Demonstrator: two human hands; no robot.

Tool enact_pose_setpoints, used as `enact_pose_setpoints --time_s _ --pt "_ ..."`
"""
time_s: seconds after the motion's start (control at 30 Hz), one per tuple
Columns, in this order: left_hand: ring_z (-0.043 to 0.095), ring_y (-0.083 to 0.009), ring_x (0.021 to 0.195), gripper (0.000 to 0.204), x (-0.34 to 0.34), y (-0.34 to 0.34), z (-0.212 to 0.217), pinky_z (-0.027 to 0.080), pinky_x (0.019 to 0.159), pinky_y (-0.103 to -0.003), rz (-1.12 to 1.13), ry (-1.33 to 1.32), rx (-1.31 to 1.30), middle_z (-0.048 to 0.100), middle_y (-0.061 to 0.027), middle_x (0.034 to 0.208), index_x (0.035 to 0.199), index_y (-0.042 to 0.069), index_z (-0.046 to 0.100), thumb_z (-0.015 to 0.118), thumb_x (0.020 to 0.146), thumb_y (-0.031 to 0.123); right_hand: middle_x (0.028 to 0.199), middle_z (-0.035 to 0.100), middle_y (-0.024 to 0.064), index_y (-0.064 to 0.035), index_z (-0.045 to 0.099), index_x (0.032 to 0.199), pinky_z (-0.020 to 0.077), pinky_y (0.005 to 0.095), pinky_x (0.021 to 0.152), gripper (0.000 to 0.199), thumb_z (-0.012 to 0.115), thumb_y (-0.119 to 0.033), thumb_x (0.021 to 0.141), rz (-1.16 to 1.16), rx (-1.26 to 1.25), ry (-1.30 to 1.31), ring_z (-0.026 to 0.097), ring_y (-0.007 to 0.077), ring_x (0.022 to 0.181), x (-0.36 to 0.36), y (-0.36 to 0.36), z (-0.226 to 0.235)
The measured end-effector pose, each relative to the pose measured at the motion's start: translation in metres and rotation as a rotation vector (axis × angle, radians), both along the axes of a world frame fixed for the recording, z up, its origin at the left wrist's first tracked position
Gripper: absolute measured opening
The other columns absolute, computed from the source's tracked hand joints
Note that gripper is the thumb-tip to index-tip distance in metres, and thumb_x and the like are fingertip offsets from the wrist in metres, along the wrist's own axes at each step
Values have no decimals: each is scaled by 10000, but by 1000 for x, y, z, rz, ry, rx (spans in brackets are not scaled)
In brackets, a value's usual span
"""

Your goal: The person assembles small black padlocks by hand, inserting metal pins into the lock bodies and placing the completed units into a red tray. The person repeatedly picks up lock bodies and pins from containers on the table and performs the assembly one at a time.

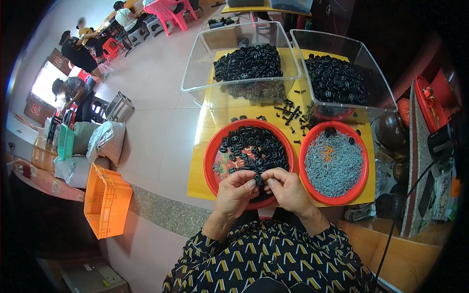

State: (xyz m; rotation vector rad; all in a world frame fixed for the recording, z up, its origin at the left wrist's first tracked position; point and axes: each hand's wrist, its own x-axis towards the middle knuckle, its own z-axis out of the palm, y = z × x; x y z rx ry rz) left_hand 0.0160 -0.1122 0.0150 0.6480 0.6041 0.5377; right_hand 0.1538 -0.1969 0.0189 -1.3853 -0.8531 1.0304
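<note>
Over the near edge of a red basin (210, 180), both my hands meet at their fingertips. In my left hand (235, 191), a small black oval plastic part (258, 179) is pinched between thumb and fingers. My right hand (288, 188) is closed in a pinch right against that part; whatever its fingers hold is too small to make out. Black plastic parts (266, 144) with two holes heap up in the basin beneath. To the right, a second red basin (359, 183) is full of small grey screws (334, 163), nearest my right hand.
Two clear bins (195, 83) (381, 95) of black parts stand behind the basins on a yellow table (198, 171). Loose black pieces (293, 115) lie between. An orange crate (107, 202) and sacks (106, 141) sit on the floor at left. Several people work at the far left.
</note>
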Motion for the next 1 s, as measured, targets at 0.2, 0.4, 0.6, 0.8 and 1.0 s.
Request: enact_pose_setpoints --time_s 0.2,0.4,0.6,0.8,1.0 --pt "564 -123 689 189 15 -7 -2 474 622 -242 30 9 89 596 -66 812 974 -14 563 587 787 -9 832 583 46 36 579 929 466 217 618 132 541 -51 837 -17 72 146 549 81 685 3 0 -2" --pt "557 -120 675 181 12 -11 -5 464 619 -228 63 53 234 602 -73 819 972 -26 569 578 792 -11 775 610 22 14 608 890 440 196 594 132 585 -101 831 -34 69 380 533 62 652 1 -1 -9" --pt "571 -126 688 190 0 -5 -9 469 627 -224 47 -18 212 613 -85 851 984 -37 570 575 796 -4 765 606 26 10 608 937 433 184 584 195 591 -154 834 1 69 469 521 58 637 -2 5 -12" --pt "589 -133 763 236 -10 -6 -10 481 700 -241 64 96 524 604 -86 894 1015 -45 558 584 781 -38 756 604 38 8 603 928 448 184 553 162 601 -113 820 -12 28 655 539 77 608 -12 12 -14" --pt "590 -141 813 265 -21 -3 -20 478 736 -242 104 112 619 578 -93 934 1032 -56 545 579 770 -69 762 608 55 30 598 939 454 190 553 165 590 -86 822 -8 -8 683 549 89 615 -24 17 -11"
